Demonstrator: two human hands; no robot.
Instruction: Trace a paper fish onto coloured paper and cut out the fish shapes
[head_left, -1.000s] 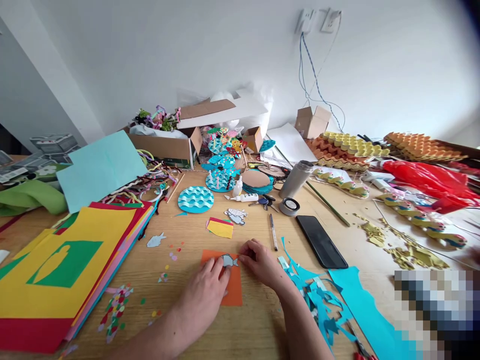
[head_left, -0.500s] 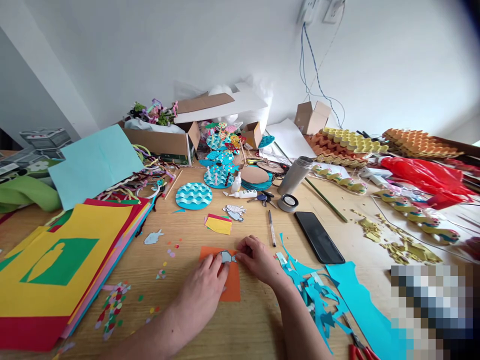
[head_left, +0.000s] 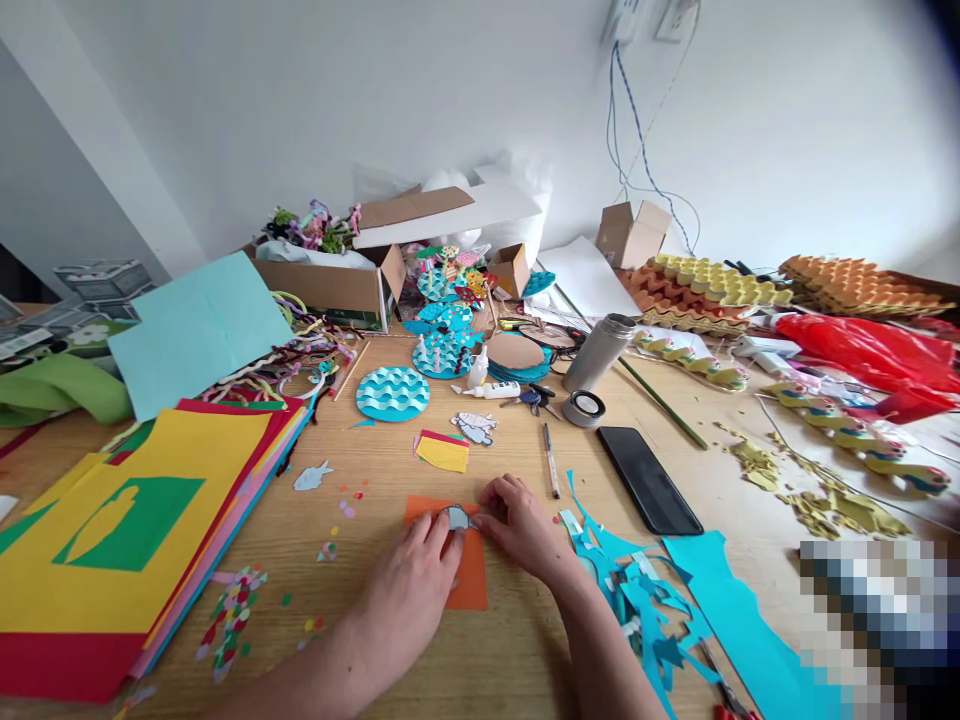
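Observation:
An orange sheet of paper (head_left: 471, 575) lies on the wooden table in front of me. On its upper part sits a small light-blue paper fish (head_left: 457, 517). My left hand (head_left: 412, 570) rests over the sheet's left side, its fingertips pressing the fish's left part. From the right, my right hand (head_left: 521, 525) pinches the tail end of the fish with thumb and finger; its fingers hide most of the tail. Another blue paper fish (head_left: 312, 476) lies to the left, and more fish cutouts (head_left: 475, 428) lie beyond the small yellow paper pieces (head_left: 444, 452).
Stacked coloured paper (head_left: 172, 500) fills the left. A pen (head_left: 551, 460), a black phone (head_left: 649, 480) and blue scraps (head_left: 645, 600) are at the right, with scissors (head_left: 727, 700) near the bottom edge. A metal flask (head_left: 598, 353), glue bottle (head_left: 501, 389) and wavy blue disc (head_left: 392, 393) stand farther back.
The whole view has shifted slightly, so objects appear a little farther right. My right hand's fingers cover more of the fish's tail. Both hands stay on the fish and orange sheet.

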